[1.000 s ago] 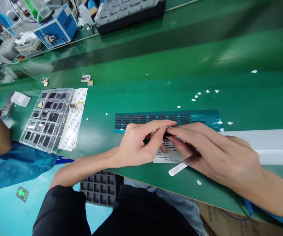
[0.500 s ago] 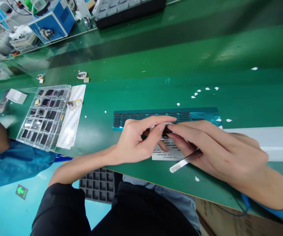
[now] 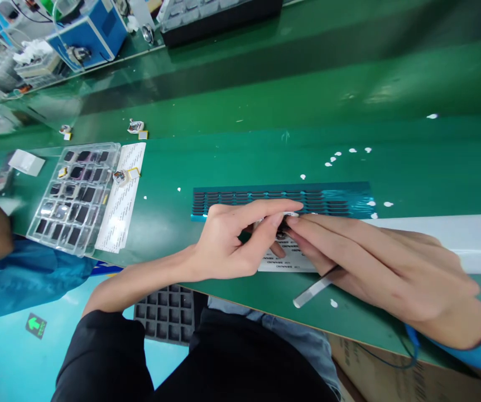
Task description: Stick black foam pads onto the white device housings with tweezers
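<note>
— Moved since a second ago?

— Little. Both my hands have drifted a touch up the bench toward the blue strip sheet (image 3: 282, 198), and the tweezers' (image 3: 313, 290) free end has swung slightly to the right. Fingertips remain met at the same spot.

— Item in hand?

— One small part (image 3: 284, 223) — dark, with a bit of pale edge showing, mostly hidden between my fingers. It sits over the white label sheet (image 3: 280, 262), just this side of the blue strip sheet.

— Left hand?

— Left hand (image 3: 227, 245): thumb and forefinger pinched together on the small part, other fingers curled under.

— Right hand?

— Right hand (image 3: 374, 262): fingers long and flat, tips pressed to the same part. The tweezers lie under the palm, tucked against it; whether I grip them firmly or only trap them, I cannot tell.

— Handling notes?

— Judged very light, thin, probably delicate and easily dropped — perhaps tacky on one face, given the label sheet. Best held by its edges with fingertips or tweezer points, light pressure only.

— Other stock on the bench?

— Clear compartment tray (image 3: 75, 192) with dark parts, well off to my left; a second label sheet (image 3: 121, 195) beside it; a white tray (image 3: 453, 240) at my right; white scraps (image 3: 341, 153) scattered beyond. A co-worker's blue sleeve (image 3: 23, 279) at far left.
</note>
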Available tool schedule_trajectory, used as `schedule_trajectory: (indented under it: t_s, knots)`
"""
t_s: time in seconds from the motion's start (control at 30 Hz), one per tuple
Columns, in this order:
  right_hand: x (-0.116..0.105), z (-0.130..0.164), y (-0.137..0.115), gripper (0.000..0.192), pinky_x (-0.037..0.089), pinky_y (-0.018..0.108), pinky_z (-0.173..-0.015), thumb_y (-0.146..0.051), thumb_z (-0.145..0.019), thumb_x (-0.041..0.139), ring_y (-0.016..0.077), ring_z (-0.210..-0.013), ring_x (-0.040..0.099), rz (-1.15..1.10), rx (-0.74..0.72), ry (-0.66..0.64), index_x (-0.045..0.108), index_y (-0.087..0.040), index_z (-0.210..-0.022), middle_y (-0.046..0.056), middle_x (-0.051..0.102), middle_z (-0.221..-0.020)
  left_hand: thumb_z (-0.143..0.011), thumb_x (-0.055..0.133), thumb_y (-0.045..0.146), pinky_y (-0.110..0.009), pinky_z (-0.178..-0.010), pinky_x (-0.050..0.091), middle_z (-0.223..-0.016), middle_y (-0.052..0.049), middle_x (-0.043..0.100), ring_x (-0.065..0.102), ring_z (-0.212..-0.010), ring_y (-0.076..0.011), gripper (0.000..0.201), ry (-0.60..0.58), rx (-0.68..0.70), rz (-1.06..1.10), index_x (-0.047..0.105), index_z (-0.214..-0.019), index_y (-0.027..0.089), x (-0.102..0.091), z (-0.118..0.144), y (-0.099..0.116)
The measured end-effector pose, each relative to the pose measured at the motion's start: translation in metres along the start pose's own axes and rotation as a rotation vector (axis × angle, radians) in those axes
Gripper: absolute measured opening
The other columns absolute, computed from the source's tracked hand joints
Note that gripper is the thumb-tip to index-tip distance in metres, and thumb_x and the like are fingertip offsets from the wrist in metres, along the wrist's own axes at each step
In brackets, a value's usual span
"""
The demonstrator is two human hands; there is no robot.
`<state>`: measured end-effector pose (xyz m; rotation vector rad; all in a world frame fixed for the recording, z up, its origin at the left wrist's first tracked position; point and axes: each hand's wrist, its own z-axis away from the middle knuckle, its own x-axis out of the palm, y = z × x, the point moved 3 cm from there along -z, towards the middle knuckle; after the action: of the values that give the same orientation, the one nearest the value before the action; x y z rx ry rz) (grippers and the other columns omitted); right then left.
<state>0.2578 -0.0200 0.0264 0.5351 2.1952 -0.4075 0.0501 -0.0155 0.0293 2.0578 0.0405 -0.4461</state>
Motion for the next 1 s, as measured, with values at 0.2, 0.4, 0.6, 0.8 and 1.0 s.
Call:
schedule_trajectory:
  t_s: [0.2,0.4,0.6,0.8,1.0]
  knots:
    - [0.007,-0.005,0.002,0.054,0.066,0.024,-0.085,-0.01,-0.107,0.067,0.0145,-0.103,0.08,0.053,-0.022,0.042,0.054,-0.015,-0.16,0.006,0.081,-0.125,-0.111,0.056,0.013,-0.011,-0.059,0.062,-0.074,0.003,0.081,0.081,-0.063,-0.0099,0.021,0.032,0.057,-0.025,0.074,-0.121,0.012,0.001,-0.001,-0.001]
    - [0.007,-0.001,0.001,0.059,0.066,0.028,-0.078,-0.011,-0.105,0.07,0.0162,-0.091,0.08,0.092,-0.077,0.074,0.052,-0.012,-0.161,0.006,0.083,-0.117,-0.109,0.057,0.008,-0.008,-0.062,0.06,-0.097,-0.004,0.087,0.08,-0.066,-0.0067,0.021,0.046,0.134,-0.088,0.073,-0.122,0.01,0.002,0.001,-0.001]
    - [0.008,-0.007,-0.001,0.037,0.064,0.027,-0.081,-0.008,-0.101,0.074,0.0159,-0.09,0.079,0.101,-0.114,0.059,0.066,-0.008,-0.137,0.008,0.083,-0.114,-0.11,0.056,0.013,-0.013,-0.062,0.063,-0.088,-0.003,0.086,0.079,-0.064,-0.0091,0.023,0.044,0.101,-0.151,0.076,-0.121,0.013,0.002,0.003,-0.005]
    - [0.015,-0.012,0.008,0.03,0.059,0.024,-0.064,-0.003,-0.102,0.06,0.0115,-0.083,0.076,0.044,-0.018,0.058,0.067,-0.018,-0.127,0.0,0.082,-0.109,-0.105,0.059,0.011,-0.015,-0.056,0.06,-0.083,-0.002,0.085,0.078,-0.06,-0.0095,0.023,0.065,0.106,-0.197,0.077,-0.118,0.014,0.004,0.001,-0.012]
    - [0.005,-0.014,0.018,0.033,0.06,0.019,-0.078,0.002,-0.103,0.056,0.0112,-0.098,0.077,-0.043,0.005,0.073,0.064,-0.018,-0.128,0.003,0.079,-0.118,-0.103,0.065,0.012,-0.015,-0.049,0.055,-0.071,0.001,0.082,0.076,-0.054,-0.0107,0.014,0.09,0.039,-0.132,0.077,-0.108,0.015,0.002,-0.008,-0.005]
